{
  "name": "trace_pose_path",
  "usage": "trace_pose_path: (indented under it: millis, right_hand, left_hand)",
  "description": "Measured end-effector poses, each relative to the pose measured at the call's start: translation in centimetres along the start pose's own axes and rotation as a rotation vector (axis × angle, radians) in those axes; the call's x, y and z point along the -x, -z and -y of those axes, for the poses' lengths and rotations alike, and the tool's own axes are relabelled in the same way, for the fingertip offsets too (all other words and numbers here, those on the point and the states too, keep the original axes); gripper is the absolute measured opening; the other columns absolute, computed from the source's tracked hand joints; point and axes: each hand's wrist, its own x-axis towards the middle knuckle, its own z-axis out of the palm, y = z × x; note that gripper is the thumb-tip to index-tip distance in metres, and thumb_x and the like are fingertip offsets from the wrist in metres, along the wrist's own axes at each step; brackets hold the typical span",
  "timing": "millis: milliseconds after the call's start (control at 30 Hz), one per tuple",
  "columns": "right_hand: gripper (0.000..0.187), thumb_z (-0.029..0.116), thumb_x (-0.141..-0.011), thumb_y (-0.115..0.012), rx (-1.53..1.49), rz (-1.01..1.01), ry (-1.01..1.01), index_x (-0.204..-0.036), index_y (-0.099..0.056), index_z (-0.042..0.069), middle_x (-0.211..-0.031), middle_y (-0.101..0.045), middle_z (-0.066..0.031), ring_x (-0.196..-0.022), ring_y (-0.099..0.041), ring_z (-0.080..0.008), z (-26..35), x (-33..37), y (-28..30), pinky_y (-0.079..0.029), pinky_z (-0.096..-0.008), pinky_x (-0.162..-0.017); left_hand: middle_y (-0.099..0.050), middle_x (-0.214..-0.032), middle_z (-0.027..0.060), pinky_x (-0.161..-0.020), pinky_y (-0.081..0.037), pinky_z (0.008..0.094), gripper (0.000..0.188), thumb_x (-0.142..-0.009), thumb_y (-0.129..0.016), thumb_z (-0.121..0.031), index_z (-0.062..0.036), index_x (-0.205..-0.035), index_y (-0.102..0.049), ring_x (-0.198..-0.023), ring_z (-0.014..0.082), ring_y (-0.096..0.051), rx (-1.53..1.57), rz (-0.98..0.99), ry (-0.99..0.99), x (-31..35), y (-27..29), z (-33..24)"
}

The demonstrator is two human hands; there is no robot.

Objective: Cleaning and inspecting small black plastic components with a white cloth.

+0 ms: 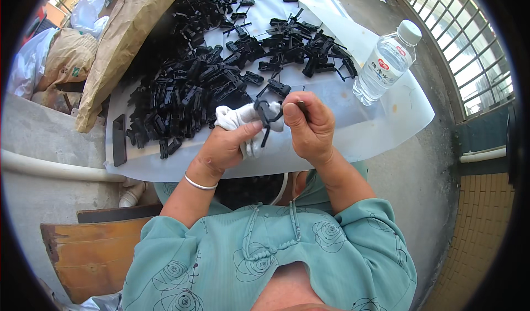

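My left hand (225, 146) is closed around a black plastic part (265, 115) with thin arms, its thumb pressed on it. White cloth (234, 119), perhaps a glove, is bunched around those fingers. Just to the right, my right hand (312, 127) is closed in a pinch at the part's right side. A small dark thing (302, 110) shows between its thumb and forefinger; its kind is hard to make out. Beyond both hands lies a large heap of similar black plastic parts (190, 84), with a smaller cluster (301, 43) to its right.
The parts lie on a table covered with white sheeting (353, 137). A clear water bottle (383, 65) stands at its right. Brown paper (118, 43) rises along the left edge, near a black bar (119, 140). A pale pipe (55, 167) runs at left; a barred window (464, 35) is at right.
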Motion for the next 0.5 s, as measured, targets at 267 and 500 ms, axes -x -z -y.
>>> trace_pose_path:
  millis: [267, 500]
  right_hand:
    - [0.008, 0.008, -0.086, -0.059, 0.218, 0.207, 0.004, -0.085, -0.057, 0.001, -0.066, -0.049, -0.0007, -0.057, -0.042, -0.0071, -0.7, -0.4, 0.0, -0.036, -0.0205, -0.053]
    - [0.015, 0.009, -0.077, -0.069, 0.459, 0.228, 0.221, -0.082, -0.057, 0.002, -0.063, -0.048, -0.0038, -0.049, -0.044, -0.0134, 1.0, -0.9, -1.3, -0.036, -0.0266, -0.044]
  left_hand:
    - [-0.061, -0.101, 0.0134, -0.042, -0.036, 0.0207, 0.023, -0.090, -0.053, -0.013, -0.0057, -0.112, -0.053, -0.054, 0.0057, -0.048, 0.355, 0.052, -0.176, 0.3, 0.3, -2.0]
    - [-0.057, -0.085, 0.0018, -0.044, -0.036, 0.0173, 0.028, -0.088, -0.056, -0.007, -0.0075, -0.114, -0.048, -0.053, 0.0032, -0.043, -0.266, -0.275, -0.274, 0.1, -0.8, -1.7]
